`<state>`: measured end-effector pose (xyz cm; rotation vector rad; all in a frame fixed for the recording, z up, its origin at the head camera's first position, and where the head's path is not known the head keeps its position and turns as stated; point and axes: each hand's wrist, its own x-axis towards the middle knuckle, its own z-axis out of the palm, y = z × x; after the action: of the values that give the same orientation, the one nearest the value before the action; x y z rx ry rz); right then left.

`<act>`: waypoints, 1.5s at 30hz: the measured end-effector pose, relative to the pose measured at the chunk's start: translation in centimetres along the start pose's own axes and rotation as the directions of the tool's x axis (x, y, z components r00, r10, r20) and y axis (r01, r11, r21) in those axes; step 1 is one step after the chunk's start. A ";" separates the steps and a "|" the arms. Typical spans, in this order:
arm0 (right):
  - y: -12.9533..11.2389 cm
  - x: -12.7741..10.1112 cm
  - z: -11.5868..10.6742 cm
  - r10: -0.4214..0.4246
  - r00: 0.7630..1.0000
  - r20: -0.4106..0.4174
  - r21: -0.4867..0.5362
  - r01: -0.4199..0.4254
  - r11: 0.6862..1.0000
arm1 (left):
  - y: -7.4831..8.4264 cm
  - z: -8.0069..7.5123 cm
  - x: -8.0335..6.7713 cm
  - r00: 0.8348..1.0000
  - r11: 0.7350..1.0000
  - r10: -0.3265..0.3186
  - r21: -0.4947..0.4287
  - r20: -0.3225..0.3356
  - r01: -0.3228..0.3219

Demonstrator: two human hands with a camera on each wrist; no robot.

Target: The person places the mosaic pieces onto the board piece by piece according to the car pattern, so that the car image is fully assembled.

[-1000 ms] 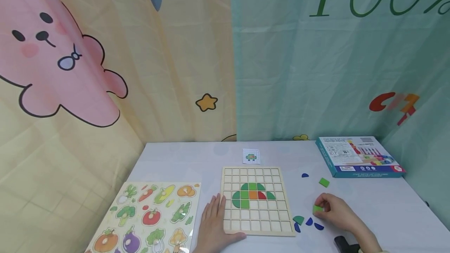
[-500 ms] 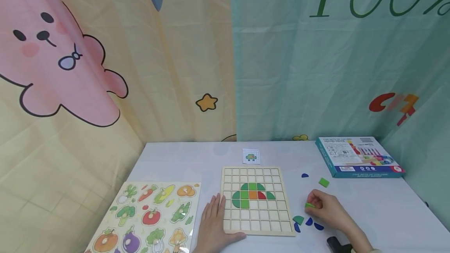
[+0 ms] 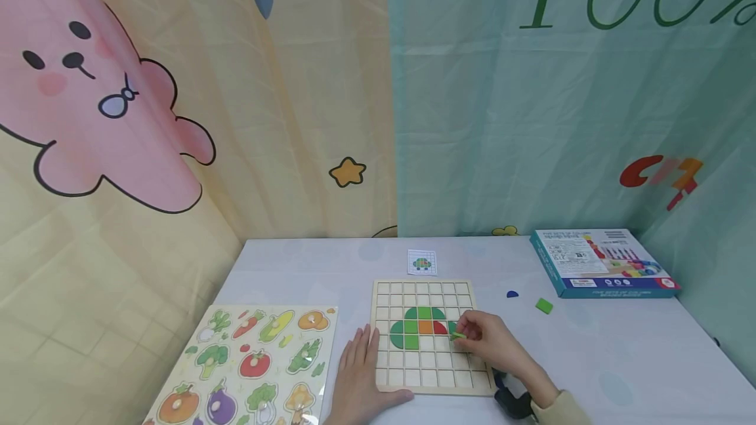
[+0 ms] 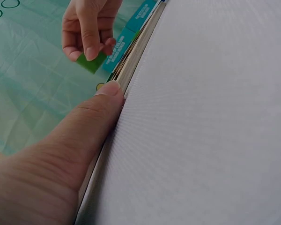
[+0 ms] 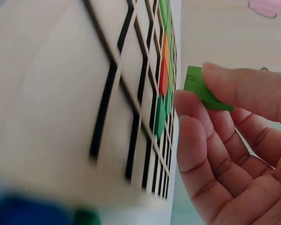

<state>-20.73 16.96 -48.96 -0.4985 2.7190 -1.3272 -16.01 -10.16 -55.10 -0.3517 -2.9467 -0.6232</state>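
Over the grid board (image 3: 433,336) near the surface's front edge, right hand (image 3: 487,341) pinches a green tile (image 3: 457,335), left hand (image 3: 358,372) flat bracing; turtle half-built, loose pieces left.

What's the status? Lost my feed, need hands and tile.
Left hand flat, bracing board. Right hand pinching green tile over the grid, beside the pattern. Nothing in the way.

Right hand (image 3: 493,343) pinches green tile (image 3: 457,336) (over board (image 3: 432,335)).

There were two puzzle boards, the grid board (image 3: 433,336) and vegetable board (image 3: 248,366), one box (image 3: 602,262), one card (image 3: 422,262) and two hands
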 end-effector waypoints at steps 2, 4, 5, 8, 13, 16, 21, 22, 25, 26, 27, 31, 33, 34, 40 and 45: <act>-0.3 0.5 0.7 -0.026 0.999 0.019 0.007 0.026 1.000 | 0.1 0.0 0.0 1.000 1.000 -0.001 0.003 -0.004 0.001; -0.6 0.9 1.4 -0.046 0.998 0.032 0.016 0.045 0.999 | 0.1 0.0 -0.1 1.000 1.000 0.003 0.003 -0.015 -0.003; -0.6 1.1 1.7 -0.054 0.998 0.037 0.013 0.053 0.999 | 0.1 0.0 -0.1 1.000 1.000 0.004 0.003 -0.020 -0.004; -1.0 1.5 2.4 -0.074 0.996 0.056 0.021 0.073 0.997 | 0.2 0.0 -0.2 1.000 1.000 0.003 0.000 -0.025 -0.003; -1.5 1.9 3.3 -0.095 0.993 0.066 0.002 0.095 0.995 | 0.2 0.0 -0.2 1.000 1.000 -0.009 0.006 -0.006 0.009; -1.6 2.0 3.5 -0.107 0.992 0.069 -0.026 0.109 0.994 | 0.1 0.0 -0.1 1.000 1.000 -0.010 0.009 -0.002 0.010; -1.8 2.1 3.7 -0.098 0.993 0.063 -0.064 0.102 0.993 | 0.1 0.1 -0.1 1.000 1.000 -0.007 0.014 -0.010 0.007; -1.8 2.1 3.7 -0.093 0.994 0.059 -0.071 0.097 0.993 | 0.1 0.1 -0.1 1.000 1.000 -0.006 0.015 -0.013 0.006; -1.9 2.1 3.8 -0.083 0.995 0.048 -0.095 0.087 0.992 | 0.1 0.2 -0.1 1.000 1.000 0.000 0.014 -0.024 0.000; -1.9 2.1 3.8 -0.079 0.996 0.043 -0.103 0.083 0.991 | 0.0 0.2 -0.1 1.000 1.000 0.001 0.014 -0.026 -0.001; -1.9 2.1 3.8 -0.073 0.997 0.040 -0.111 0.077 0.991 | 0.0 0.2 -0.1 1.000 1.000 0.000 0.012 -0.027 0.000; -2.1 2.0 3.8 -0.049 0.998 0.030 -0.129 0.052 0.990 | 0.0 0.3 -0.1 1.000 1.000 -0.008 0.010 -0.016 0.009; -2.1 2.0 3.8 -0.039 0.999 0.028 -0.137 0.042 0.990 | 0.0 0.3 -0.1 1.000 1.000 -0.008 0.010 -0.018 0.008; -2.2 2.0 3.8 -0.036 0.999 0.026 -0.140 0.039 0.989 | 0.0 0.3 -0.2 1.000 1.000 -0.004 0.010 -0.025 0.004; -2.2 2.1 3.9 -0.015 1.000 0.027 -0.158 0.019 0.987 | 0.0 0.2 -0.3 0.998 1.000 0.013 0.009 -0.059 -0.013; -2.0 2.2 4.0 -0.017 0.999 0.032 -0.178 0.023 0.984 | 0.0 0.2 -0.2 0.999 1.000 0.008 0.002 -0.044 -0.008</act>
<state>-21.47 12.12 -49.74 -0.5558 2.8298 -1.0756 -15.84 -10.10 -55.28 -0.3449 -2.9029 -0.6195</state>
